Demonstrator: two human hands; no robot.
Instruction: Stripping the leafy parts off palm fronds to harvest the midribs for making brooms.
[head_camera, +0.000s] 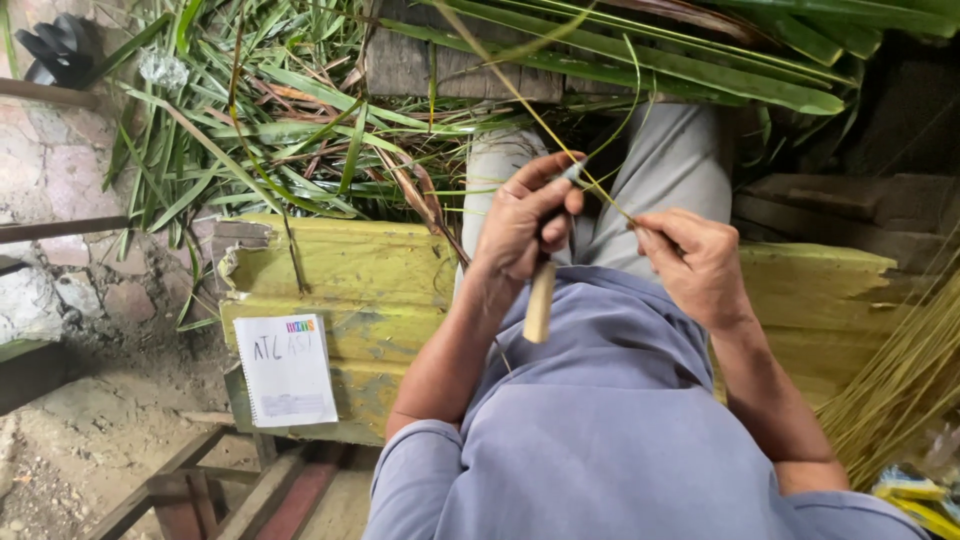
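both hands (525, 225) (692, 262) pinch thin leaf rib (600, 192); left grips knife (540, 300).

Leaf pile (300, 130) crowds ahead; bench (350, 270) left open.

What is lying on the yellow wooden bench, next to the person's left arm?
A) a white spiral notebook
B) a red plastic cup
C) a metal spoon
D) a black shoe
A: a white spiral notebook lies flat on the yellow wooden bench, beside the left arm, while the left hand grips a wooden-handled knife.
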